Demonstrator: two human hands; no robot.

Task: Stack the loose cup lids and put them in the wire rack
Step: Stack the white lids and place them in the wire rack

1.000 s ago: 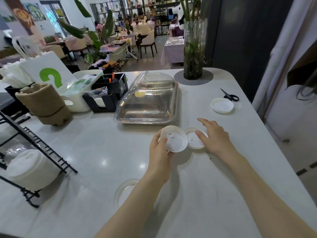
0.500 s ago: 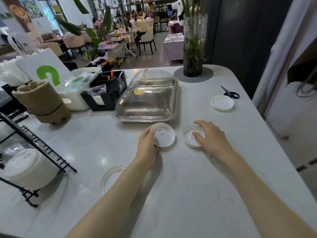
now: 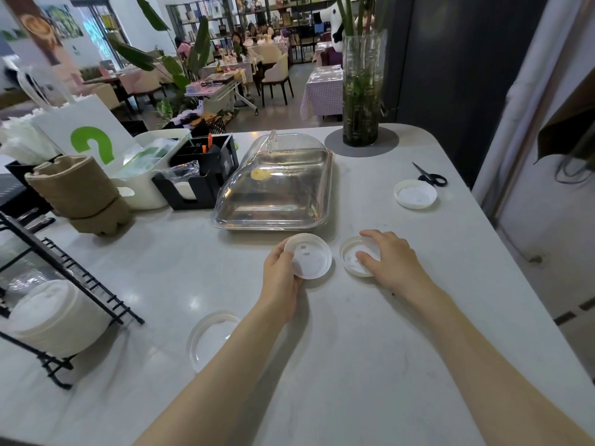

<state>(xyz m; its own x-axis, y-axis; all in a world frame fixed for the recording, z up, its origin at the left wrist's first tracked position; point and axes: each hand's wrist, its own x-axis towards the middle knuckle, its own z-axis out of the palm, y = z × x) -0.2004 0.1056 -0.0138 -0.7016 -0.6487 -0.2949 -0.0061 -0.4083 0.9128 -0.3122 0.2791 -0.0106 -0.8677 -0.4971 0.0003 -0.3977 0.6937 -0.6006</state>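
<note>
My left hand point(image 3: 280, 278) pinches one cup lid point(image 3: 311, 256); my right hand point(image 3: 391, 262) presses fingertips into a second lid point(image 3: 355, 257) just beside that grip. Thin rims could slip, missing the wire rack point(image 3: 80, 284) far left.

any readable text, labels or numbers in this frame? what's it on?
"?" in green, or a shape like it: white bag.
Black organizer: small label, too blurred to read.
Wall posters: nothing legible.
Lids: no print visible.
</note>
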